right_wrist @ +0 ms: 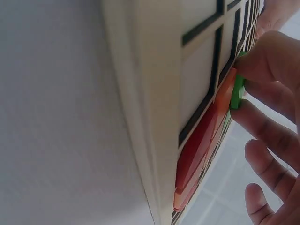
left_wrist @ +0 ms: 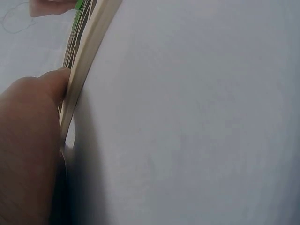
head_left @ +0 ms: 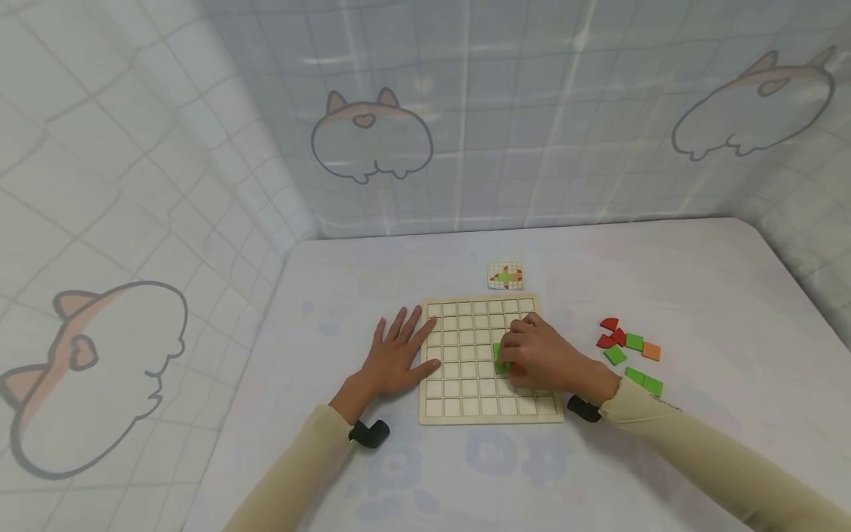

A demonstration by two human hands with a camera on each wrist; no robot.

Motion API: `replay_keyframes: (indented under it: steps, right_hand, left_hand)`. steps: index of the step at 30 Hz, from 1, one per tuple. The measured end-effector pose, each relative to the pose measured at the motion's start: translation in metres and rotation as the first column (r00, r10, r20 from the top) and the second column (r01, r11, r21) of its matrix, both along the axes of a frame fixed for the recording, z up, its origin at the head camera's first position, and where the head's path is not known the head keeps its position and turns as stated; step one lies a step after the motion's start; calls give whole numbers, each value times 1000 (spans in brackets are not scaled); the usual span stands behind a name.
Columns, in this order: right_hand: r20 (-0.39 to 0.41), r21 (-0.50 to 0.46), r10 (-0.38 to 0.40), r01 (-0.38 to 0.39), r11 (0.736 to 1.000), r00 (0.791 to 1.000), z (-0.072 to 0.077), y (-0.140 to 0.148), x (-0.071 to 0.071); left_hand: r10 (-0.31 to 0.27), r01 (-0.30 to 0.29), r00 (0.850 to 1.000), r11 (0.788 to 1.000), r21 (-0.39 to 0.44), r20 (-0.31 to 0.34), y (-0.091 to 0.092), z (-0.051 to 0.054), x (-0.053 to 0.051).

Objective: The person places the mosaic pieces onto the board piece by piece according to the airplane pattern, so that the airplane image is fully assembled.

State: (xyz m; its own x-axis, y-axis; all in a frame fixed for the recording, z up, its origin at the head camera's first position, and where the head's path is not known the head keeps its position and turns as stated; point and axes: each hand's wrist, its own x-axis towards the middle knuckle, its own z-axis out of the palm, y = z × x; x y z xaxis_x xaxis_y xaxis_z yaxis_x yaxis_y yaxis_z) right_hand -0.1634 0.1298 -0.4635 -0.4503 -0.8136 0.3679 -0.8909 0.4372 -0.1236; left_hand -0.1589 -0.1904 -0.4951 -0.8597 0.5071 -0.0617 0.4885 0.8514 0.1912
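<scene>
Green tile point(right_wrist: 238, 91) pinched in R hand point(head_left: 541, 356); L hand point(head_left: 395, 362) spread, gripping nothing, on board point(head_left: 468, 369) edge: best lower tile lvl.

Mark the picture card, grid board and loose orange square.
Picture card point(head_left: 506, 275): head view, middle of its face.
Grid board point(head_left: 467, 353): head view, a bare cell.
Loose orange square point(head_left: 651, 351): head view, its top.
</scene>
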Motion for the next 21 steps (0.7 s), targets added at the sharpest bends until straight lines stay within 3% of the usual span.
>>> replay_keyframes:
  steps: [7,11,15,21]
  right_hand:
    - [6,43,21,-21,999,1000,-1,1,2]
    - [55,64,-41,37,997,998,1,0,5]
    - [141,94,-127,115,989,982,0,0,6]
    - [188,115,-153,133,985,970,-1,2,8]
  left_hand:
    - [2,-2,1000,1000,-7,-4,0,-1,0]
    - [-2,2,1000,1000,-5,-8,0,0,0]
    - [-5,5,1000,1000,4,-14,0,0,0]
    - [-4,4,1000,1000,9,-3,0,1,1]
